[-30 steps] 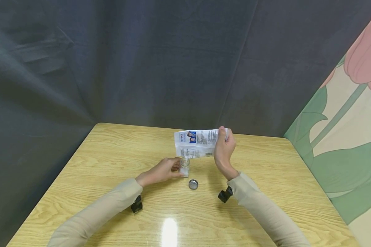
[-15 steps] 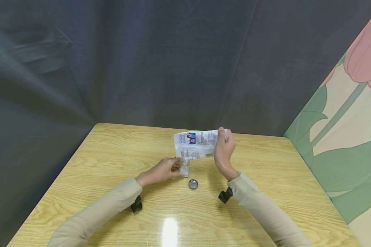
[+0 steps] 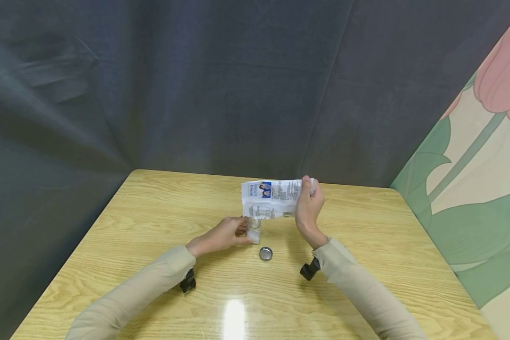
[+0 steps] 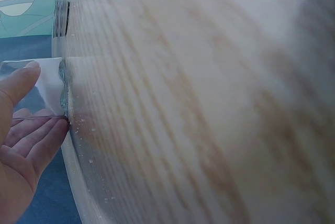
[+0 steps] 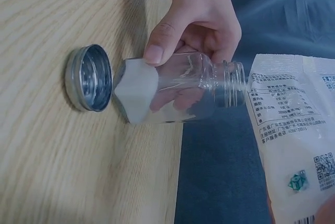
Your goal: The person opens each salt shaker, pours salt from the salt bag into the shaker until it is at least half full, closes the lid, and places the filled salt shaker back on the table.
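Note:
A small clear glass jar stands upright on the table, partly filled with white, salt-like granules. My left hand grips its side between thumb and fingers. Up and to the right, my right hand holds one end of a white printed plastic bag. The bag's other end tips down to the jar's mouth, and a thin white stream shows inside the neck in the right wrist view. A round metal lid lies inside up just in front of the jar.
A few white grains are scattered on the wooden table close to the jar's base. Behind the table hangs a dark curtain. At the right stands a wall panel with painted flowers.
The bag's lower end has shifted slightly right over the jar's mouth, and my right hand has moved a touch with it. My left hand, the jar and the lid stay in place.

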The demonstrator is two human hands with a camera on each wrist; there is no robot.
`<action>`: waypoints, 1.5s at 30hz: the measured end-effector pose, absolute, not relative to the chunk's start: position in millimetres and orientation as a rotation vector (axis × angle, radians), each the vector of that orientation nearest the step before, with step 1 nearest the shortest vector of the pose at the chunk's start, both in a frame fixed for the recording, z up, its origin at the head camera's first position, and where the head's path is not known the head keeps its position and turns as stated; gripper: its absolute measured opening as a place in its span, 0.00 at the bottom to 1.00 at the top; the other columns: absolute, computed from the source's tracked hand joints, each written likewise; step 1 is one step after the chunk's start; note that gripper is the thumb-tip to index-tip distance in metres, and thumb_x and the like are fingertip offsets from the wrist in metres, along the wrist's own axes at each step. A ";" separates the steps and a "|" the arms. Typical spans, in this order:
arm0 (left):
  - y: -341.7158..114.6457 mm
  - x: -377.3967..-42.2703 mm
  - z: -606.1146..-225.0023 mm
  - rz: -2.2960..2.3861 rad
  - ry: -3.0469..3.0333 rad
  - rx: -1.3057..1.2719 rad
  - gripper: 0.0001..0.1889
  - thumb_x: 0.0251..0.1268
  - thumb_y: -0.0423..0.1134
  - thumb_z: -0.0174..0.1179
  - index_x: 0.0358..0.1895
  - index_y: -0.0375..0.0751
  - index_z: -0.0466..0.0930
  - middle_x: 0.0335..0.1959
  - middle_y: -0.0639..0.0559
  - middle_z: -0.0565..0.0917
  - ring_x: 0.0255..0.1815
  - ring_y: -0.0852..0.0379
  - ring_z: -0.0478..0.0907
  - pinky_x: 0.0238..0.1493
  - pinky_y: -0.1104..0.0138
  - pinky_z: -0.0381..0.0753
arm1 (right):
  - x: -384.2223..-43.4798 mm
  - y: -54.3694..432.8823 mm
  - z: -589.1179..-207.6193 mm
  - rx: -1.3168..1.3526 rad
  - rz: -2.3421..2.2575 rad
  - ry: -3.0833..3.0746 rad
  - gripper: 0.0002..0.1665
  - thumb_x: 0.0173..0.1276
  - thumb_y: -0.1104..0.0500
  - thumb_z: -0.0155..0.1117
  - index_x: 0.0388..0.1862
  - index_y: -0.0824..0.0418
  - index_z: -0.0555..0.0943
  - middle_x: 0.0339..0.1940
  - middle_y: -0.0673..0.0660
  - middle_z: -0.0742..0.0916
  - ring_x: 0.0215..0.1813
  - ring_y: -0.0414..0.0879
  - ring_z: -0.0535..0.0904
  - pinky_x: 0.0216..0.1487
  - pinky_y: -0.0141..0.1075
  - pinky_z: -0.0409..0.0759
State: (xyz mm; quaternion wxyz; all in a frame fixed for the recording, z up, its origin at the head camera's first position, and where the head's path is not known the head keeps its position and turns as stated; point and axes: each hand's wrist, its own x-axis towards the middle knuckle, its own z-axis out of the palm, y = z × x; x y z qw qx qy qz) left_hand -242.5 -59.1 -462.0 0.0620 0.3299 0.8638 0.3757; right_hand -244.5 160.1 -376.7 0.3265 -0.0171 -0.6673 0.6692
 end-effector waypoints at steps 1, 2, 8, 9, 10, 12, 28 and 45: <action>-59.2 -242.5 -461.9 1.138 2.610 0.998 0.24 0.61 0.38 0.71 0.57 0.33 0.76 0.49 0.43 0.84 0.51 0.52 0.83 0.52 0.70 0.80 | -248.2 161.7 -380.6 -0.052 1.759 -1.748 0.18 0.79 0.59 0.49 0.24 0.57 0.70 0.20 0.48 0.77 0.20 0.35 0.74 0.17 0.24 0.66; -59.2 -242.6 -462.0 1.141 2.609 0.999 0.24 0.61 0.38 0.71 0.57 0.33 0.76 0.49 0.43 0.84 0.51 0.52 0.83 0.52 0.70 0.80 | -252.1 163.5 -384.9 -0.063 1.766 -1.749 0.18 0.79 0.58 0.48 0.25 0.57 0.70 0.20 0.48 0.77 0.20 0.36 0.74 0.17 0.24 0.66; -59.3 -242.6 -462.1 1.155 2.601 1.006 0.26 0.60 0.37 0.71 0.60 0.32 0.74 0.51 0.42 0.84 0.52 0.52 0.83 0.53 0.71 0.80 | -259.5 168.3 -394.6 -0.146 1.827 -1.744 0.19 0.80 0.51 0.48 0.27 0.55 0.73 0.21 0.49 0.79 0.22 0.38 0.77 0.19 0.27 0.71; -59.3 -242.5 -462.0 1.154 2.601 1.006 0.26 0.60 0.37 0.71 0.60 0.32 0.74 0.51 0.42 0.84 0.52 0.52 0.83 0.53 0.71 0.80 | -259.4 168.4 -394.8 -0.160 1.836 -1.742 0.19 0.80 0.50 0.48 0.28 0.55 0.73 0.22 0.49 0.80 0.22 0.39 0.77 0.19 0.27 0.72; -59.4 -242.3 -461.9 1.156 2.600 1.008 0.26 0.60 0.37 0.71 0.60 0.32 0.74 0.51 0.42 0.84 0.52 0.52 0.83 0.53 0.70 0.80 | -259.4 168.5 -395.1 -0.175 1.843 -1.741 0.19 0.80 0.50 0.48 0.28 0.54 0.73 0.22 0.49 0.80 0.22 0.39 0.78 0.20 0.27 0.72; -59.5 -242.0 -461.5 1.158 2.597 1.008 0.26 0.60 0.36 0.70 0.60 0.32 0.74 0.51 0.42 0.84 0.52 0.51 0.83 0.53 0.70 0.80 | -259.9 168.4 -395.6 -0.207 1.859 -1.728 0.19 0.79 0.49 0.48 0.27 0.54 0.74 0.22 0.49 0.81 0.22 0.38 0.78 0.20 0.27 0.72; -58.1 -245.1 -463.3 1.112 2.633 1.020 0.29 0.60 0.41 0.71 0.62 0.34 0.73 0.54 0.43 0.83 0.55 0.52 0.81 0.59 0.67 0.76 | -260.2 171.3 -396.1 -0.191 1.863 -1.734 0.20 0.80 0.48 0.48 0.28 0.54 0.74 0.23 0.50 0.81 0.23 0.40 0.79 0.20 0.28 0.73; -54.1 -243.9 -461.2 1.052 2.703 1.024 0.24 0.59 0.44 0.72 0.54 0.36 0.78 0.45 0.47 0.85 0.47 0.56 0.82 0.52 0.67 0.81 | -248.4 170.1 -378.9 -0.094 1.815 -1.740 0.18 0.79 0.57 0.47 0.25 0.54 0.71 0.20 0.47 0.78 0.21 0.36 0.75 0.18 0.25 0.69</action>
